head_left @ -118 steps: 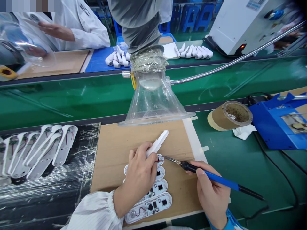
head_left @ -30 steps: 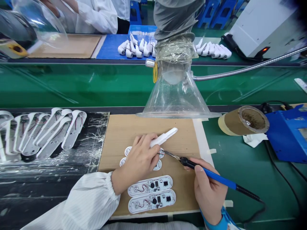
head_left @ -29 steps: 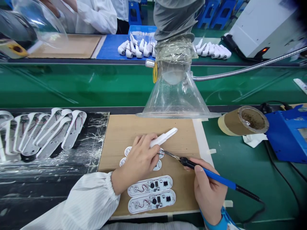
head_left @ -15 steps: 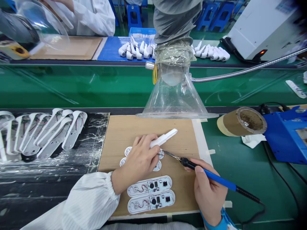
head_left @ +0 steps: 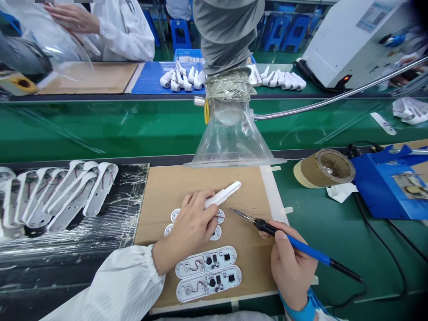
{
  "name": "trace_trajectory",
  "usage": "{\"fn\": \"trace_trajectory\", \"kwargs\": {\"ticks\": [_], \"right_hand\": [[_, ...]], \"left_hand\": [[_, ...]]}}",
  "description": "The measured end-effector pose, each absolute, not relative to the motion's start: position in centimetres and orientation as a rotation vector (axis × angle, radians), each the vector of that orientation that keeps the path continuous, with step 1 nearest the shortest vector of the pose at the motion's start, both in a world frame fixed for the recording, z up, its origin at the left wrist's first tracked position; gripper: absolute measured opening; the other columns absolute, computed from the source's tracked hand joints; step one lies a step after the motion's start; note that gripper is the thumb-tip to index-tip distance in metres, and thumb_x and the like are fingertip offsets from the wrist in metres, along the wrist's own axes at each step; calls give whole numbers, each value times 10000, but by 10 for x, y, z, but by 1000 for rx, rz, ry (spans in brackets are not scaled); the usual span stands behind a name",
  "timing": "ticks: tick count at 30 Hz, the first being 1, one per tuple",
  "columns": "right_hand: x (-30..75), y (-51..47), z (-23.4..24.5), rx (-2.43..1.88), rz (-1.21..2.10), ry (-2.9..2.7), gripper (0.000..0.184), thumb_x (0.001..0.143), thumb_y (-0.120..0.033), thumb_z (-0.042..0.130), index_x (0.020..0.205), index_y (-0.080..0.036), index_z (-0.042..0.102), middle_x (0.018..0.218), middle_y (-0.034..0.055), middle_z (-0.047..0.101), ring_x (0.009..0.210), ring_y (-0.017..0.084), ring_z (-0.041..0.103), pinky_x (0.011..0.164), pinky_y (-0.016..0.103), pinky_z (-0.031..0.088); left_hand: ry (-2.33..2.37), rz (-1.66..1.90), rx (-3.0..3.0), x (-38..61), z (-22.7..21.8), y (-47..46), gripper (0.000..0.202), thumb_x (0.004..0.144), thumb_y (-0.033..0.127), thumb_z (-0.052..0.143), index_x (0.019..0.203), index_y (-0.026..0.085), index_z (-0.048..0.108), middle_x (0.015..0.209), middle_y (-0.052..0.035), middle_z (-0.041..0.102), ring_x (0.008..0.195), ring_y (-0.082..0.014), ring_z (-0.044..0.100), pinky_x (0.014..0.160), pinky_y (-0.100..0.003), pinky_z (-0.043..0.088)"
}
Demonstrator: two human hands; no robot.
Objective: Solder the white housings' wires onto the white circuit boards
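My left hand (head_left: 193, 220) is closed, its fingers curled at the near end of a long white plastic piece (head_left: 225, 193). Beneath that hand lie white circuit boards (head_left: 216, 232) with rounded ends, their middles hidden. A thin wire shows by the thumb. My right hand (head_left: 291, 258) grips a soldering iron (head_left: 297, 244) with a blue and black handle, like a pen. Its metal tip points left, a little apart from the upper board's end. Nearer to me, two populated circuit boards (head_left: 207, 262) lie side by side on the cardboard (head_left: 254, 267).
A clear fume hood (head_left: 234, 138) hangs above the cardboard's far edge. White curved housings (head_left: 100, 189) with wires line the left. At right are a brown tape roll (head_left: 310, 169) and a blue soldering stand (head_left: 384, 183). Across the divider works another person (head_left: 123, 31).
The soldering iron's tip has drawn slightly away from the board end by my left thumb. My left hand keeps its place over the boards. The view has shifted a little.
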State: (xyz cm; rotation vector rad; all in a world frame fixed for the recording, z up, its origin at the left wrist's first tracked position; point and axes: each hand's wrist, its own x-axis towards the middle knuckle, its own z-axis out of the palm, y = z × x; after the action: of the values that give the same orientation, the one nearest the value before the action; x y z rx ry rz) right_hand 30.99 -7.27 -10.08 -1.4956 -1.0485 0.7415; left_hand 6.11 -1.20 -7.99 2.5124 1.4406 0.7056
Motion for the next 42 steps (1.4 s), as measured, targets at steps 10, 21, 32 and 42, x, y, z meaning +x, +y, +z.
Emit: {"fn": "trace_trajectory", "kwargs": {"ticks": [10, 21, 32, 42], "right_hand": [[307, -72, -107, -1442, 770, -1005, 220, 1005, -395, 728, 1038, -216, 852, 951, 92, 842, 779, 250, 820, 704, 369, 696], [304, -68, -101, -1375, 783, -983, 166, 1008, -361, 735, 1024, -255, 862, 941, 58, 857, 772, 225, 833, 690, 310, 694], [305, -68, -95, -1388, 774, -1040, 173, 1010, -363, 725, 1018, -259, 863, 914, 57, 857, 742, 221, 829, 663, 297, 690], [300, -74, -88, -1385, 810, -1120, 158, 1010, -329, 717, 1010, -272, 865, 925, 50, 860, 734, 214, 831, 633, 273, 685]], "left_hand": [[1441, 716, 2394, 58, -76, -12, 140, 1003, 115, 570, 986, 213, 668, 1397, -151, 587, 1264, -314, 611, 1003, -533, 542], [1276, 740, 2156, 49, -65, -10, 92, 1058, 182, 609, 1087, 239, 675, 1463, -133, 566, 1417, -285, 568, 1133, -514, 538], [1221, 740, 2159, 53, -68, -7, 183, 1062, 121, 558, 932, 220, 640, 1407, -106, 576, 1375, -279, 544, 1138, -512, 495], [1273, 743, 2218, 57, -72, -8, 167, 1060, 114, 546, 944, 223, 597, 1393, -111, 576, 1361, -298, 543, 1113, -552, 505]]}}
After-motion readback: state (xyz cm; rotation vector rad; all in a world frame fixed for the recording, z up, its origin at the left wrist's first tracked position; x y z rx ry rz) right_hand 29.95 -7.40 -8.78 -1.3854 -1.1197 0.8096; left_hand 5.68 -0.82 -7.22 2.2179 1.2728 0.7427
